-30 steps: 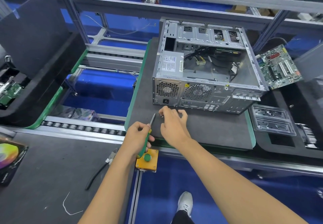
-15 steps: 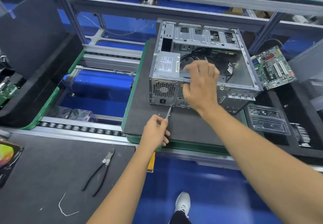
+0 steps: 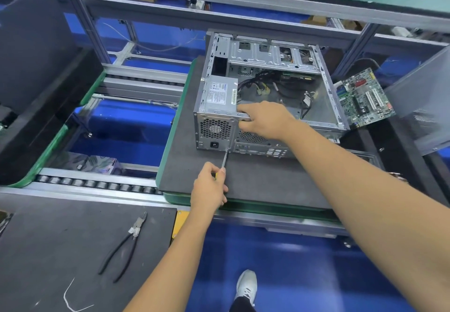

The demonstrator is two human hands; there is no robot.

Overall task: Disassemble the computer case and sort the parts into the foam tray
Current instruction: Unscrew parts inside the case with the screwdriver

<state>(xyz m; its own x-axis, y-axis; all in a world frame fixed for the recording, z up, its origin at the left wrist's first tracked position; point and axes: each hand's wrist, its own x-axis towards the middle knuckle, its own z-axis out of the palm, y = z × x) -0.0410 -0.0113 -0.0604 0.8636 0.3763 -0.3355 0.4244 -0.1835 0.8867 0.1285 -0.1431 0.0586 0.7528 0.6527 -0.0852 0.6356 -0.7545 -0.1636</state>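
Note:
An open silver computer case (image 3: 272, 53) lies on its side on a grey mat (image 3: 255, 182), rear panel toward me. Its power supply (image 3: 220, 95) sits in the near left corner, with loose cables (image 3: 277, 87) inside. My left hand (image 3: 209, 190) grips a screwdriver (image 3: 225, 159) whose tip touches the rear panel just below the power supply's grille. My right hand (image 3: 265, 119) grips the case's near top edge beside the power supply. A green motherboard (image 3: 365, 97) lies to the right of the case on a black foam tray (image 3: 399, 151).
Black-handled pliers (image 3: 124, 248) and a white wire scrap (image 3: 70, 297) lie on the dark mat at lower left. A roller conveyor rail (image 3: 92, 183) runs between the mats. Black foam (image 3: 36, 73) stands at left. A yellow button box (image 3: 180, 221) sits below the mat's edge. My shoe (image 3: 246, 287) shows on the blue floor.
My right hand came down from above the case and took hold of its near top edge. The screwdriver in my left hand moved up until its tip met the rear panel.

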